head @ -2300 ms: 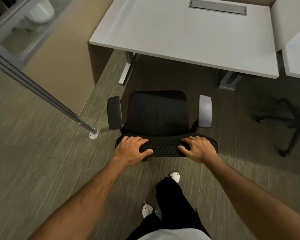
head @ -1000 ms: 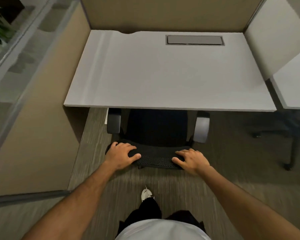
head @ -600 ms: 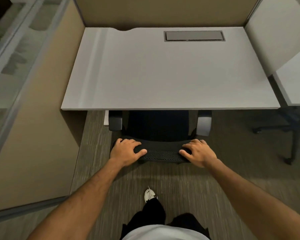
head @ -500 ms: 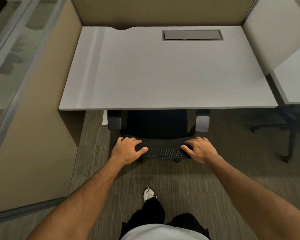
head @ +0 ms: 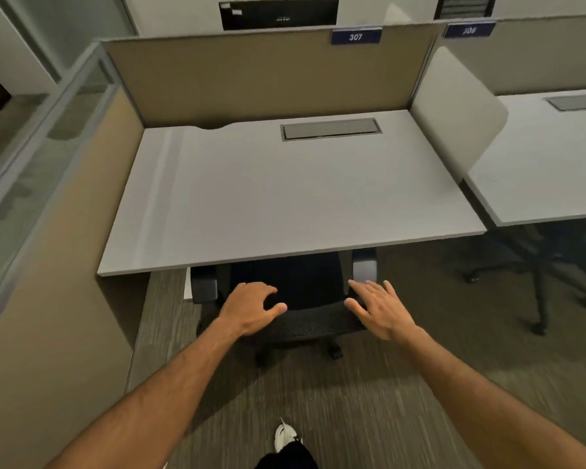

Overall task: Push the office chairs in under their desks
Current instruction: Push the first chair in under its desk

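Black mesh office chair (head: 298, 299) sits at 6 o'clock of the white bench (head: 285, 198), seat and armrests partly under the front edge, backrest top still proud of it. Left hand (head: 251, 309) rests on the backrest top, fingers loosely curled, not clamped. Right hand (head: 379, 308) has fingers spread wide and looks just off the backrest; contact cannot be confirmed.

Risks, as judged:
- Right armrest (head: 364, 265) is close under the bench edge; a further shove could knock it.
- One-handed push could swivel the chair.
- Second chair (head: 538, 265) at 3 o'clock, under the neighbouring bench (head: 538, 170), may still need pushing in.
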The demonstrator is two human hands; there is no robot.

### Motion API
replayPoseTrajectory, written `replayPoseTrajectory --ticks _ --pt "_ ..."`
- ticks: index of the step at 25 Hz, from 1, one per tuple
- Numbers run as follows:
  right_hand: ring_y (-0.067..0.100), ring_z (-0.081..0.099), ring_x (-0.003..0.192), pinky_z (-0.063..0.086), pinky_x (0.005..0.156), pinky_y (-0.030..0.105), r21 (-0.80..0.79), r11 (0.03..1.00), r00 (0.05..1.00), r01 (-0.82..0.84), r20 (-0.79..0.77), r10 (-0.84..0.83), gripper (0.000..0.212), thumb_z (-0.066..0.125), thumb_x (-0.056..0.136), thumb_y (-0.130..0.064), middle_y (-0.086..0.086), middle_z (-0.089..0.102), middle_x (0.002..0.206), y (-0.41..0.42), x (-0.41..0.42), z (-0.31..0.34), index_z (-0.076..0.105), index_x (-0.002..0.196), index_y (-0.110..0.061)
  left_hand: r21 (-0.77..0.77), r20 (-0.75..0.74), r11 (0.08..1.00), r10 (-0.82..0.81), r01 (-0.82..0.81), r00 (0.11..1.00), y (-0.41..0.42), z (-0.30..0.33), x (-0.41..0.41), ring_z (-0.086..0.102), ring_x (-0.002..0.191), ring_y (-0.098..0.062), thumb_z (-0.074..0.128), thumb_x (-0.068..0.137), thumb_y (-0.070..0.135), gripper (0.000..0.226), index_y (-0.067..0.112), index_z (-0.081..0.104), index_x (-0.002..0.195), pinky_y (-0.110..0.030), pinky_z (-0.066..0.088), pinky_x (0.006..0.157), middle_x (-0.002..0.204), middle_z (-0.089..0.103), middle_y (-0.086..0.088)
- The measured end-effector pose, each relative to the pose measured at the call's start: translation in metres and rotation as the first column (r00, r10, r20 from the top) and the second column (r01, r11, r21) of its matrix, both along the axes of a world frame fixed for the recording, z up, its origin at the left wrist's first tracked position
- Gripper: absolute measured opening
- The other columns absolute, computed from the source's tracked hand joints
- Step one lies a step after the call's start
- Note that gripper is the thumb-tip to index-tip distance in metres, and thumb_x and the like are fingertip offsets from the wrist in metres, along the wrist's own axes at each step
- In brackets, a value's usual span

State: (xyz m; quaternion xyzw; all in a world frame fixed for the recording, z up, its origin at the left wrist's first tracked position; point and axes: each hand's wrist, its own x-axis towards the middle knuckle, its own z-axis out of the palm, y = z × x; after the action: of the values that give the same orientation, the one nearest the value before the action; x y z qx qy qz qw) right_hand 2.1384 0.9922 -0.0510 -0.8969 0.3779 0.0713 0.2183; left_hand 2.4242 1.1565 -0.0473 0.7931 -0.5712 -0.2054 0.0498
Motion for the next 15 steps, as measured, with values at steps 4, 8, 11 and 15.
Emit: replayPoseTrajectory --ticks 4,8,11,15 --pt "0.018 0.017 0.155 0.002 0.126 0.047 -0.111 0.99 0.982 0.086 0.176 -0.066 0.077 0.016 0.098 -0.073 -0.001 0.031 0.165 -0.027 -0.041 0.057 0.024 0.16 -0.029 -0.164 0.011 0.981 -0.106 0.106 0.994 -0.074 0.063 -0.051 0.054 0.131 -0.019 0.046 0.09 0.074 0.072 0.026 0.057 0.141 -0.041 0.041 0.111 0.143 0.06 0.004" --pt "0.016 0.014 0.155 0.0 0.125 0.044 -0.173 0.964 0.951 0.202 0.268 -0.151 0.076 0.019 0.097 -0.078 -0.004 0.027 0.166 -0.047 -0.113 0.094 0.02 0.16 -0.035 -0.313 0.031 0.923 -0.225 0.223 0.974 -0.132 0.108 -0.134 0.052 0.133 -0.021 0.044 0.089 0.075 0.074 0.025 0.057 0.141 -0.042 0.04 0.113 0.145 0.059 0.003" --pt "0.015 0.014 0.155 0.0 0.124 0.043 -0.225 0.921 0.911 0.319 0.34 -0.232 0.073 0.021 0.097 -0.078 -0.006 0.026 0.167 -0.054 -0.196 0.12 0.017 0.159 -0.039 -0.386 0.055 0.858 -0.345 0.339 0.937 -0.169 0.128 -0.227 0.053 0.131 -0.02 0.043 0.088 0.076 0.075 0.025 0.055 0.142 -0.042 0.041 0.112 0.144 0.059 0.003" --pt "0.016 0.014 0.155 0.009 0.126 0.049 -0.27 0.844 0.848 0.462 0.414 -0.331 0.074 0.022 0.097 -0.079 -0.006 0.024 0.167 -0.061 -0.29 0.138 0.016 0.159 -0.039 -0.474 0.049 0.764 -0.474 0.438 0.879 -0.208 0.142 -0.336 0.056 0.125 -0.018 0.044 0.09 0.074 0.071 0.027 0.052 0.143 -0.038 0.043 0.106 0.14 0.061 0.003"
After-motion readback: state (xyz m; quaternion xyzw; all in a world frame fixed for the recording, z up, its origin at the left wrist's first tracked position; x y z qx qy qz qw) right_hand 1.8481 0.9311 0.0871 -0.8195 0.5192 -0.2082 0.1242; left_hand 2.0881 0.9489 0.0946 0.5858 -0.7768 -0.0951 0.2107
